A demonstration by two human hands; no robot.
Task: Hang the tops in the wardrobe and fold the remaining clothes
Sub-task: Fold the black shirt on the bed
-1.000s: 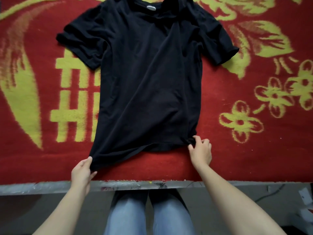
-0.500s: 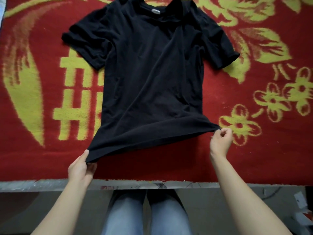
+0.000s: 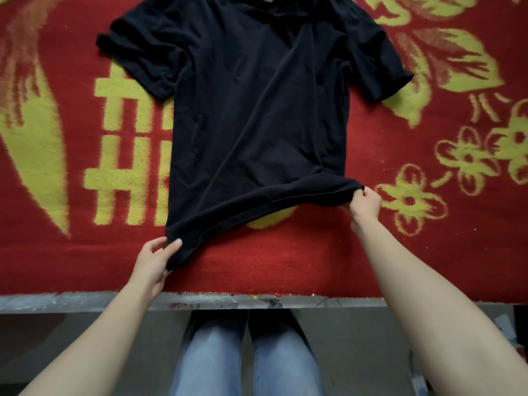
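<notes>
Seen from the head, the black short-sleeved T-shirt point(image 3: 257, 124) lies spread on the red pile rug with yellow flowers point(image 3: 285, 270), and its collar has now slid to the top edge of the frame. Its hem hangs slacker than half a second ago, baring a yellow patch beneath. The left hand point(image 3: 154, 261) pinches the near left hem corner between thumb and fingers, and the right hand point(image 3: 365, 202) grips the right corner with curled fingers. A bare red strip separates the hem from the grey table edge point(image 3: 85, 302), and open rug flanks both sleeves.
</notes>
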